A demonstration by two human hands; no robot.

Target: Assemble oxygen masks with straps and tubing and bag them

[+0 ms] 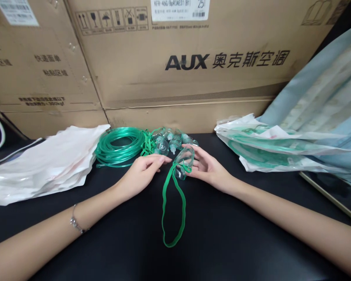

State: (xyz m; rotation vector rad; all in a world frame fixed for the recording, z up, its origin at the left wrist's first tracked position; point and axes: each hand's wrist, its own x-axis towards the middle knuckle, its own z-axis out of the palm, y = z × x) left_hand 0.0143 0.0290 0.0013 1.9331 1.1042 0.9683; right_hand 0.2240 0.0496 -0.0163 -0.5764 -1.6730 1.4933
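My right hand [206,166] grips a clear oxygen mask [185,158] by its right side, fingers behind it and thumb along the lower edge. From the mask a green elastic strap [183,199] hangs in a long loop over the black tabletop. My left hand [148,168] is just left of the mask, its fingers stretched towards it and apparently holding nothing. Behind both hands lies a cluster of similar clear masks [163,146] with green connectors and bunched green straps [148,143].
Coiled green tubing [119,144] lies left of the masks. Farther left is a stack of white packaging sheets [46,160]. At the right are bags with green tubing [269,146], a dark flat object with a gold edge [330,197] and a light-blue cloth [304,86]. Cardboard boxes [169,86] stand behind.
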